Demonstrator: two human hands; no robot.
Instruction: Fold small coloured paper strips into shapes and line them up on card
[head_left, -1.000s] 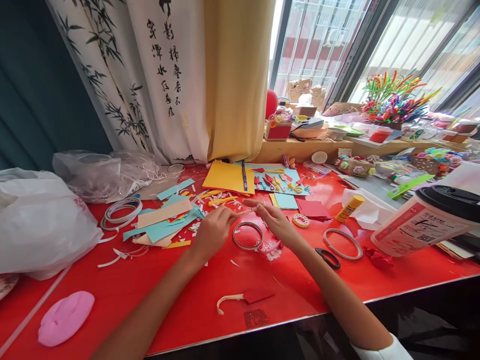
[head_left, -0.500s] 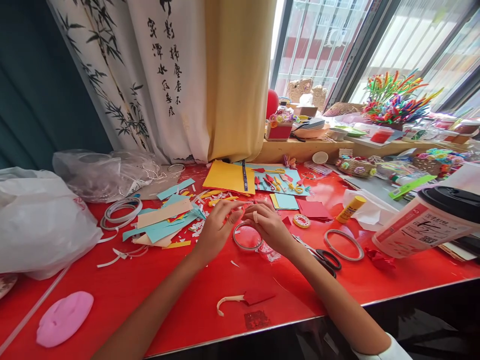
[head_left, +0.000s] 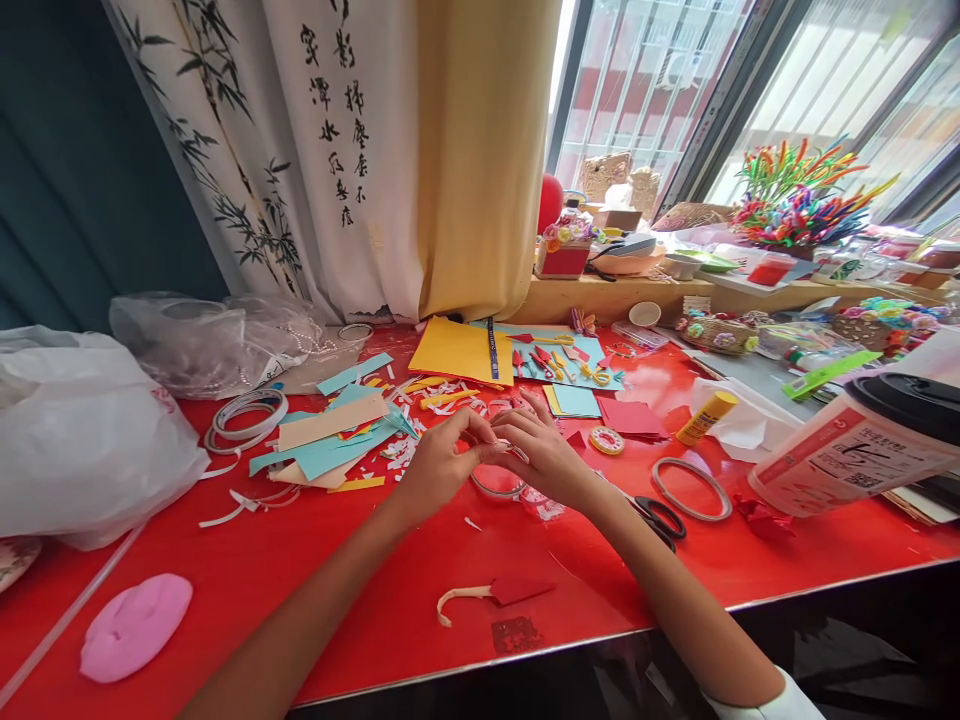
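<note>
My left hand (head_left: 444, 458) and my right hand (head_left: 541, 448) meet over the middle of the red table. The left thumb and index finger are pinched together against the right fingertips. Whatever lies between them is too small and too covered to name. Partly hidden beneath the hands is a ring-shaped roll of tape (head_left: 498, 486). Nearer the table edge lies a cream curled paper strip (head_left: 463, 593) joined to a red paper piece (head_left: 522, 591). Beside my right forearm rest scissors (head_left: 658, 520) with black handles.
Paper strips (head_left: 330, 425) and scraps lie left of the hands, near tape rolls (head_left: 247, 418). Behind are yellow sheets (head_left: 457, 352) and small paper pieces on a blue sheet (head_left: 559, 360). To the right stand a glue stick (head_left: 706, 418) and a large lidded cup (head_left: 855, 440).
My hands have drawn closer together, and the left fingers have curled into a pinch against the right ones. The view has shifted slightly.
</note>
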